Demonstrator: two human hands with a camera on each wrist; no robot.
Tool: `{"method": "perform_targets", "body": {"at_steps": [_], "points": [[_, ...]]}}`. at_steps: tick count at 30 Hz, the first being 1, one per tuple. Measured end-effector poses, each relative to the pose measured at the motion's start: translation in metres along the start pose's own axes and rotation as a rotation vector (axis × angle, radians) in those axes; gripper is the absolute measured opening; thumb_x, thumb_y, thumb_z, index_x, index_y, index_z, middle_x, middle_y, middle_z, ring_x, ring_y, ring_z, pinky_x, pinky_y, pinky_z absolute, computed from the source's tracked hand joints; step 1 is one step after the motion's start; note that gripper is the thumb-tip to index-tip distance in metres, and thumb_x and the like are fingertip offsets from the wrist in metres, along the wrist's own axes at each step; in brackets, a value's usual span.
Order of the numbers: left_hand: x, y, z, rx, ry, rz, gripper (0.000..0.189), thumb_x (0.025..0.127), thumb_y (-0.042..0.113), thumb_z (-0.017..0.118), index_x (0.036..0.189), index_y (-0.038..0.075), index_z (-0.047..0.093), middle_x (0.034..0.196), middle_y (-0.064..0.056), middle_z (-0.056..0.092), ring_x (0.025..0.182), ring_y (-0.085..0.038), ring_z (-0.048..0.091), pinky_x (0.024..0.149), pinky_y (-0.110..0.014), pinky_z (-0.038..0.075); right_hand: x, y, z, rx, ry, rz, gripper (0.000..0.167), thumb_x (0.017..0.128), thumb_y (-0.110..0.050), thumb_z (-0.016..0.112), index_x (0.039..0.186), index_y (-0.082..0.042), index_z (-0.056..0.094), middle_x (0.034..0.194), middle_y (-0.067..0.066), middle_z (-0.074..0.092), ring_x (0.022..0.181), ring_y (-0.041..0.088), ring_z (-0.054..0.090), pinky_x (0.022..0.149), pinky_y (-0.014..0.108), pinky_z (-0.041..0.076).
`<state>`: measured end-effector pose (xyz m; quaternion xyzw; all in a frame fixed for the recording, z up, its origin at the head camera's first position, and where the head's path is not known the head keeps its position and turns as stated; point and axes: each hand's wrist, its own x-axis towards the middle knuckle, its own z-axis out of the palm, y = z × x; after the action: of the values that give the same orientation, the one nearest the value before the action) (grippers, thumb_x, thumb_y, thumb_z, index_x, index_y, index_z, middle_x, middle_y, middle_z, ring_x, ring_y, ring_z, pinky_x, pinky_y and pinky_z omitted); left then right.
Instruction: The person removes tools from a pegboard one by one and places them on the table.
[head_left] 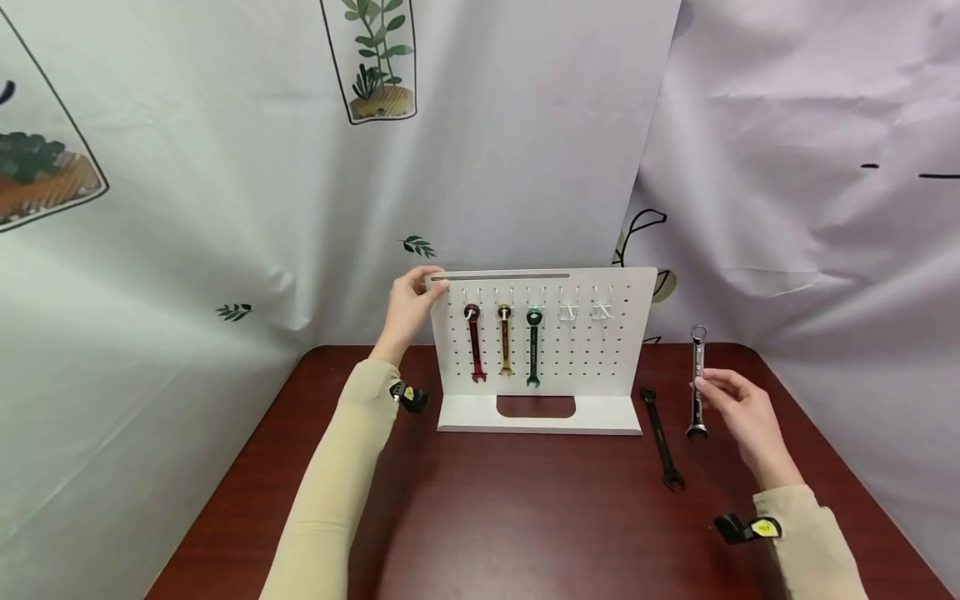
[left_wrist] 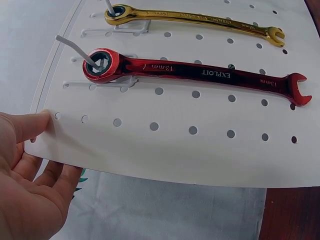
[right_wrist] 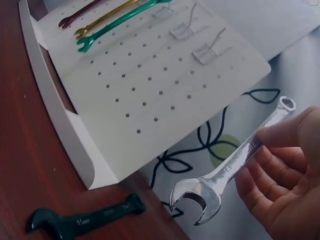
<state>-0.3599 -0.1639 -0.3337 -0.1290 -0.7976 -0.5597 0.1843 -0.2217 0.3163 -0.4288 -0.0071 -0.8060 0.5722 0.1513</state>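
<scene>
My left hand [head_left: 408, 307] grips the top left corner of a white pegboard [head_left: 600, 358], thumb on the front face and fingers behind the edge. In my right hand [head_left: 742, 417] a silver combination wrench [head_left: 698, 383] is pinched by the middle of its shaft, ring end up, right of the board. A red wrench [left_wrist: 200, 74], a gold wrench [left_wrist: 200, 19] and a green wrench [head_left: 533, 350] hang by their ring ends on the board's hooks. On the table, between the board and my right hand, lies a black wrench [head_left: 662, 437].
Two white hooks [head_left: 567, 312] on the board's right half hold nothing. The board's base has a cut-out slot and rests on a dark red table [head_left: 525, 517]. Behind hangs a pale cloth [head_left: 525, 167] printed with plants.
</scene>
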Motion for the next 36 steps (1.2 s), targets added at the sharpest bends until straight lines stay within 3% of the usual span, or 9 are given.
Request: {"method": "perform_targets", "body": {"at_steps": [8,20,28,36], "points": [[-0.002,0.002,0.000,-0.004,0.009,-0.001,0.034,0.098,0.022,0.069,0.125,0.001,0.066,0.115,-0.014,0.069,0.093,-0.024,0.061,0.081,-0.037,0.046,0.001,0.007,-0.002,-0.055,-0.010,0.020,0.033,0.100,-0.025,0.066,0.119,0.001,0.063,0.089,-0.020,0.068,0.075,0.006,0.062,0.069,0.020,0.049],[-0.001,-0.002,-0.003,0.006,0.009,-0.007,0.035,0.098,0.024,0.069,0.126,0.004,0.066,0.117,-0.012,0.068,0.094,-0.022,0.063,0.082,-0.038,0.048,-0.001,0.025,0.000,-0.137,-0.157,0.102,0.049,0.102,-0.029,0.062,0.130,0.011,0.055,0.092,-0.010,0.068,0.078,0.007,0.064,0.075,0.032,0.055],[0.001,-0.002,0.000,-0.010,0.005,0.002,0.034,0.098,0.022,0.070,0.125,0.002,0.066,0.115,-0.014,0.068,0.093,-0.026,0.063,0.080,-0.039,0.048,-0.003,0.030,0.000,-0.156,-0.180,0.117,0.047,0.102,-0.021,0.061,0.130,0.016,0.052,0.102,0.010,0.071,0.076,0.004,0.064,0.073,0.030,0.055],[0.002,-0.003,0.000,0.000,0.003,0.005,0.034,0.098,0.023,0.070,0.125,0.002,0.066,0.115,-0.013,0.068,0.093,-0.025,0.062,0.081,-0.039,0.048,-0.005,0.033,0.001,-0.186,-0.215,0.129,0.047,0.103,-0.021,0.059,0.130,0.017,0.051,0.107,0.016,0.070,0.076,0.007,0.063,0.072,0.030,0.054]]}}
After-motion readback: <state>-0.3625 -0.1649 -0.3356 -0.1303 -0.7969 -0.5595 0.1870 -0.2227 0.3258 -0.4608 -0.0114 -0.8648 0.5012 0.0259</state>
